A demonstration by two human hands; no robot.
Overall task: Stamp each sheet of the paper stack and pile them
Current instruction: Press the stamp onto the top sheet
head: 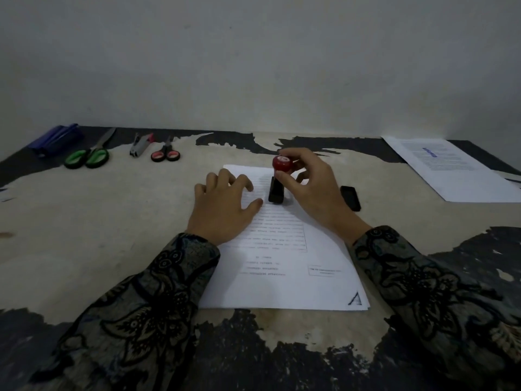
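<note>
A stack of white printed paper (284, 277) lies in the middle of the table, its text upside down to me. A stamp (277, 184) with a black body and a red knob stands upright on the top sheet's far half. My right hand (313, 187) grips the red knob with its fingertips and thumb. My left hand (222, 207) lies flat on the left part of the sheet, fingers spread, just left of the stamp. A second pile of printed sheets (454, 170) lies at the far right of the table.
A black stamp cap or ink pad (350, 198) lies right of my right hand. Along the far left edge sit green scissors (87, 158), a stapler (140, 143), small red scissors (165, 155) and blue objects (55, 139). The tabletop (112, 221) is worn, with peeling dark patches.
</note>
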